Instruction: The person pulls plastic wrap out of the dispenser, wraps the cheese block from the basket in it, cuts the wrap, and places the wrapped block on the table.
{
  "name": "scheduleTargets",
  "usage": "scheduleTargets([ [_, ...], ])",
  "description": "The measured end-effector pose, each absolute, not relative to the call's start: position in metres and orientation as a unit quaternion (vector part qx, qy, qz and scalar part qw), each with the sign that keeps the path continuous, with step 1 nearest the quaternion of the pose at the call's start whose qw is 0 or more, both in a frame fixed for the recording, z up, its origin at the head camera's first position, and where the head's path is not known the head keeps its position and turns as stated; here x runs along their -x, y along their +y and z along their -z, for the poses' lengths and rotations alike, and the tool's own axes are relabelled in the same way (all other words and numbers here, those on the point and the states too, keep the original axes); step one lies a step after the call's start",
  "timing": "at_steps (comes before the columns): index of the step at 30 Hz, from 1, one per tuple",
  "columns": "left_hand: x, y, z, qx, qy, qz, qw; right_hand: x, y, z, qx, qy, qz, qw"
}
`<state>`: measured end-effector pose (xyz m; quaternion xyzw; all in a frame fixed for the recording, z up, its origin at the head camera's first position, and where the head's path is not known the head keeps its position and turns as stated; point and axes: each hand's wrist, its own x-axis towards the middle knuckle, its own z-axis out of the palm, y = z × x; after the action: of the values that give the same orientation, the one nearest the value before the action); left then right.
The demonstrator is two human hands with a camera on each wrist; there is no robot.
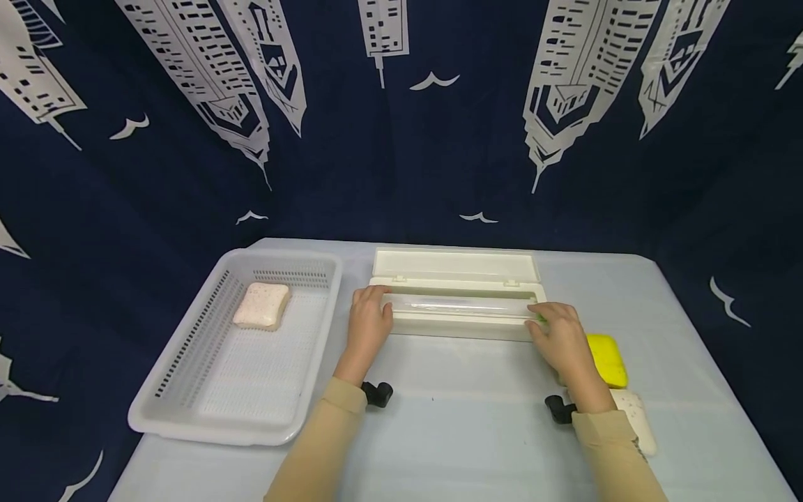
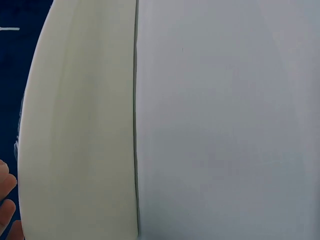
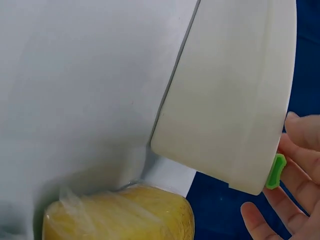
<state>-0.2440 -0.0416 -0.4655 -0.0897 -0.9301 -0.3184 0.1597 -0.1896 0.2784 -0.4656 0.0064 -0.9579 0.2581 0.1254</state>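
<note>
A cream cling film dispenser [image 1: 461, 328] sits near the back of the table with its lid [image 1: 454, 265] raised. A roll of cling film [image 1: 461, 305] spans its trough. My left hand [image 1: 369, 324] holds the roll's left end, thumb toward the front wall. At the opposite end my right hand [image 1: 561, 338] pinches the roll between thumb and index finger; its other fingers spread loosely in the right wrist view. A green slider [image 3: 276, 171] projects at the dispenser's right corner, against the right fingers. In the left wrist view, only fingertips [image 2: 6, 212] show beyond the dispenser's edge.
On the left stands a white perforated basket [image 1: 307, 418] with a wrapped pale bread-like slice [image 1: 262, 305] inside. Right of my right forearm lie a yellow block [image 1: 607, 360], film-covered in the wrist view, and a speckled white slab [image 1: 635, 422]. A dark blue patterned cloth [image 1: 401, 160] hangs behind.
</note>
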Motion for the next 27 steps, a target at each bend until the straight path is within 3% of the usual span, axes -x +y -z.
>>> scheduleTargets([
  [9,0.250,-0.038,0.469,0.093,-0.942,0.292,0.136,0.190,0.280,0.465,-0.048,-0.957,-0.254,0.134],
  [15,0.254,-0.034,0.469,0.087,-0.945,0.275,0.152,0.193,0.283,0.462,-0.055,-0.953,-0.270,0.129],
  [27,0.259,-0.029,0.471,0.052,-0.933,0.307,0.181,0.201,0.284,0.468,-0.049,-0.943,-0.262,0.198],
])
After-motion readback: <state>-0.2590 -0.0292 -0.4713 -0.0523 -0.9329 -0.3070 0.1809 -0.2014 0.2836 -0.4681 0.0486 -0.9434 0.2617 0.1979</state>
